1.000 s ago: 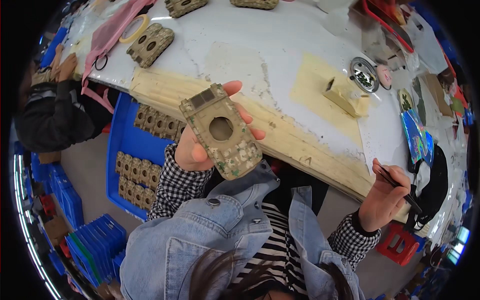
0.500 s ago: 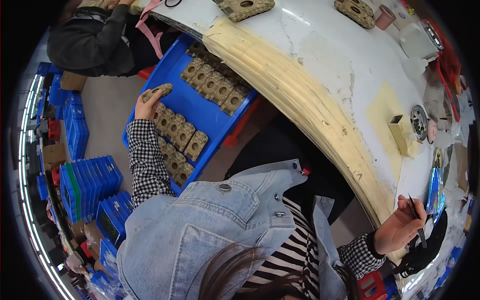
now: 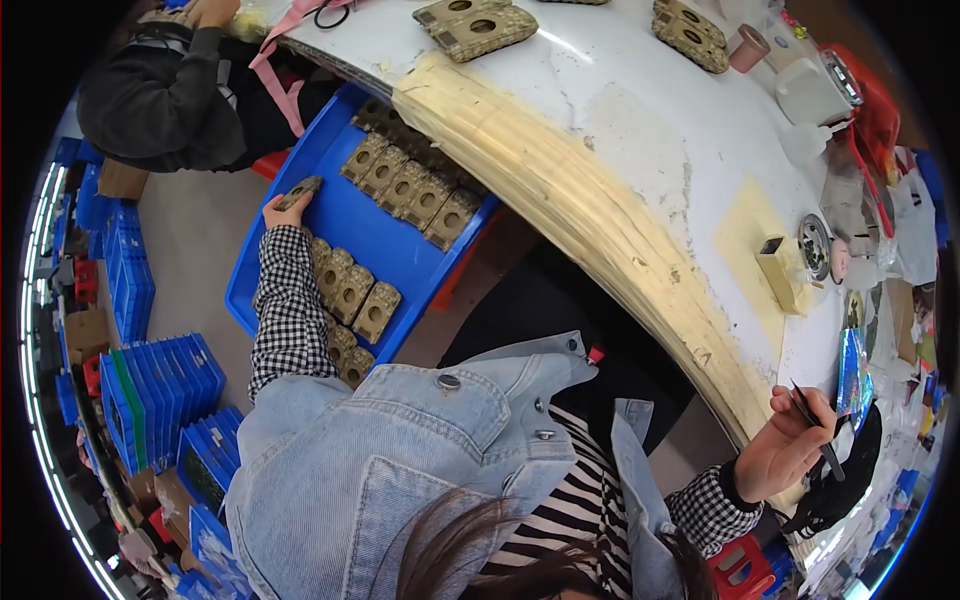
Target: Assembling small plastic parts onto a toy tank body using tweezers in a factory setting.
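My left hand point(image 3: 283, 214) is closed on a camouflage-patterned plastic housing point(image 3: 299, 192), which it holds over the far left part of a blue plastic tray point(image 3: 375, 225). In that tray lie rows of similar housings point(image 3: 402, 188), each with a round hole; another group point(image 3: 352, 292) lies nearer, partly hidden by my left sleeve. Off to the right, my right hand point(image 3: 778, 450) grips slim dark tweezers point(image 3: 822, 436) beside the table's edge.
A white worktable point(image 3: 640, 150) with a yellowish taped edge curves along the right. More camouflage housings point(image 3: 475, 30) lie on it, and a small yellow box point(image 3: 783, 272) stands there. Stacked blue trays point(image 3: 165, 395) are at left. Another person point(image 3: 165, 95) sits at far left.
My left hand has lowered the housing slightly toward the tray. The whole view has shifted a little, so table and tray appear further left and lower. The tweezers stay in my right hand.
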### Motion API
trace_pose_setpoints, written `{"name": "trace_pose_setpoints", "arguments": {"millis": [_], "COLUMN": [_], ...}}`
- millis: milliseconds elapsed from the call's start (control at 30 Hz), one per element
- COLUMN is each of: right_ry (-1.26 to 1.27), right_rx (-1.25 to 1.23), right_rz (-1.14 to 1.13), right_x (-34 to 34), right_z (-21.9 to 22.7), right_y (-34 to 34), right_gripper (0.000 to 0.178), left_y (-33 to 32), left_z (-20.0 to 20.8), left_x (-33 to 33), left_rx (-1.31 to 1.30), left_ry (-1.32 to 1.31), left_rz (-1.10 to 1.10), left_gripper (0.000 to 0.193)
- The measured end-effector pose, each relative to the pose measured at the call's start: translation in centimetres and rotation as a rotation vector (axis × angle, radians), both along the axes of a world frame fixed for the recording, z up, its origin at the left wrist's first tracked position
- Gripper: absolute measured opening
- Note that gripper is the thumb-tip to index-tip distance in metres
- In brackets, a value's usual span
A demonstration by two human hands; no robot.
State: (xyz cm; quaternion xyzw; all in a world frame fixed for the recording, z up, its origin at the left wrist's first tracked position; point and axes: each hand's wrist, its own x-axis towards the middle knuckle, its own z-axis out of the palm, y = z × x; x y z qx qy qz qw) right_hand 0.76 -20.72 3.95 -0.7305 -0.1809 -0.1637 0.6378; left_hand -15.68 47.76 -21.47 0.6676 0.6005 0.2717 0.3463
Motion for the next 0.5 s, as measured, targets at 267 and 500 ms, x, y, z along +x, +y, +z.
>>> {"name": "trace_pose_setpoints", "arguments": {"millis": [267, 500], "right_ry": [0.005, 0.007], "right_rx": [0.048, 0.076], "right_rz": [0.033, 0.015], "right_x": [-0.1, -0.9], "right_z": [0.6, 0.6], "right_y": [0.6, 0.6], "right_gripper": [0.044, 0.045], "left_y": [-6.4, -7.6], "left_z": [5.2, 6.1], "left_x": [3.0, 3.8], "left_rx": [0.166, 0.407], "left_ry": [0.492, 0.751], "left_rz": [-0.204, -0.129], "left_gripper": [0.067, 0.064]}}
